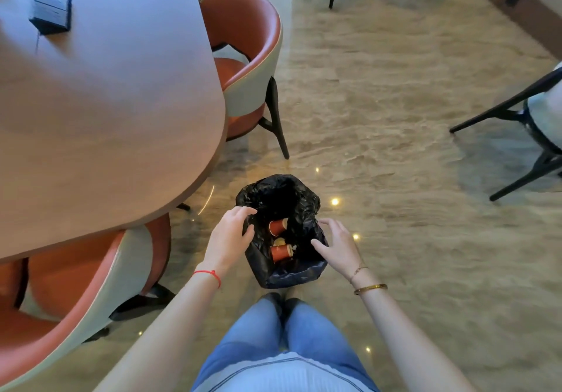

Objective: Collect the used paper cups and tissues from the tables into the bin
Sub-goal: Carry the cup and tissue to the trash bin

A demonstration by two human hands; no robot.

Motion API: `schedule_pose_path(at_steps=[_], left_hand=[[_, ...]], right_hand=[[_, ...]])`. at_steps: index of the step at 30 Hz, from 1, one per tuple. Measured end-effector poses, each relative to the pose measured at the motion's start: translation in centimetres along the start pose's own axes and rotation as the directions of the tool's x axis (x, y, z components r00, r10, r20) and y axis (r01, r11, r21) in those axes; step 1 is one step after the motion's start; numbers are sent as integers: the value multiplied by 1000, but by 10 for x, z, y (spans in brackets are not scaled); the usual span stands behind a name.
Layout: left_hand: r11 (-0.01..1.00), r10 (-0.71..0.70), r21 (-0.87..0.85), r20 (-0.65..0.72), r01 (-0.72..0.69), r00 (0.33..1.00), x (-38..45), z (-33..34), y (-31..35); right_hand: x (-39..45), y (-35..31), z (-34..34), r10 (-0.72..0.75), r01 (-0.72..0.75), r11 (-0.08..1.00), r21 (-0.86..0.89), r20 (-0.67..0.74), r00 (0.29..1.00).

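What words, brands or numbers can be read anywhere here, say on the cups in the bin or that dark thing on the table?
None can be read.
Orange paper cups in the black-lined bin: no print shows on their sides.
Dark stand on the table: faint lines on it, too blurred to read.

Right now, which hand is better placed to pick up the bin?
Left hand: its fingers already curl over the bin rim. The right hand is open beside the bag.
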State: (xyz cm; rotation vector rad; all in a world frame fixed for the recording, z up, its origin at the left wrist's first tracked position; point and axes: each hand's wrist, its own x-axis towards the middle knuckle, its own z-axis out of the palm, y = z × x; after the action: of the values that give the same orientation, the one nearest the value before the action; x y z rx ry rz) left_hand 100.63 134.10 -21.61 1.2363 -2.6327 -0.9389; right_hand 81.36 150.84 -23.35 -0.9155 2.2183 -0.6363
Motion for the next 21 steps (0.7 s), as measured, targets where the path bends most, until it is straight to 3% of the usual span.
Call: schedule_pose_path(at_steps=[11,21], left_hand=[[970,226,104,-80,-218,971,-13,-64,34],[917,372,150,10,-370,928,13,-49,112]], right_hand=[[-71,-30,-63,-59,54,998,-26,-321,945],[-106,22,-113,57,-57,998,15,-438,897]])
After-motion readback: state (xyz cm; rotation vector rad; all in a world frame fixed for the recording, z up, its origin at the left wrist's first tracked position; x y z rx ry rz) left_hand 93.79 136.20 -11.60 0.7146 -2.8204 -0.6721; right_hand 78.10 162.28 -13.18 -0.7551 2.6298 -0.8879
